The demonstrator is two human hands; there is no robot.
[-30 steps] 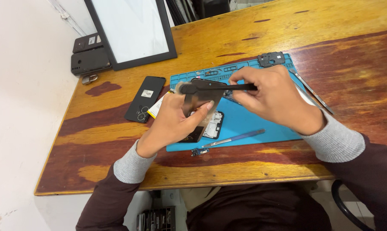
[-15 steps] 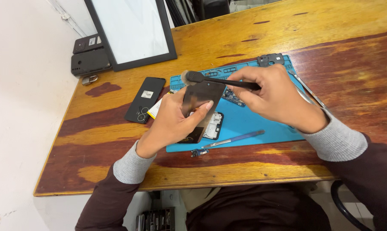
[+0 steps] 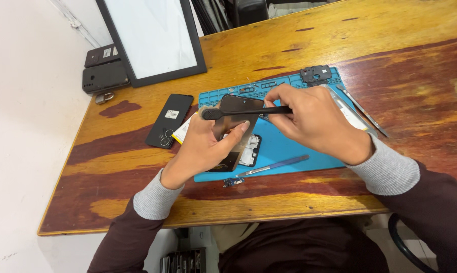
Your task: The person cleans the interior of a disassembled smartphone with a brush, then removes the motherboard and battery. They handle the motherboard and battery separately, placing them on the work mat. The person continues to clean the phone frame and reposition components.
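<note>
Since the earlier picture, the black brush [image 3: 246,111] is tipped flatter and its round head is moved a bit more to the left, past the edge of the dark phone panel [image 3: 233,129]. The panel is held at much the same tilt as before, in the middle of the frame.

The panel is gripped by the left hand [image 3: 203,149], with the thumb pressed on its front and the other fingers hidden behind it. The brush handle is pinched shut between the fingers of the right hand [image 3: 309,121], and the brush lies across the top of the panel. Whether the bristles touch the panel cannot be told.

Below the hands, a blue mat [image 3: 289,146] is spread on the wooden table [image 3: 390,40]. An opened phone body [image 3: 249,150] lies on the mat just under the panel, and a blue pry tool [image 3: 274,166] is seen lower down, near the mat's front edge. A black phone [image 3: 169,120] lies face down to the left, off the mat.

The step in hand looks like brushing dust off the panel. The next move probably calls for a light, steady sweep along the panel, while it is kept firmly held so it is not dropped on the open phone below.
</note>
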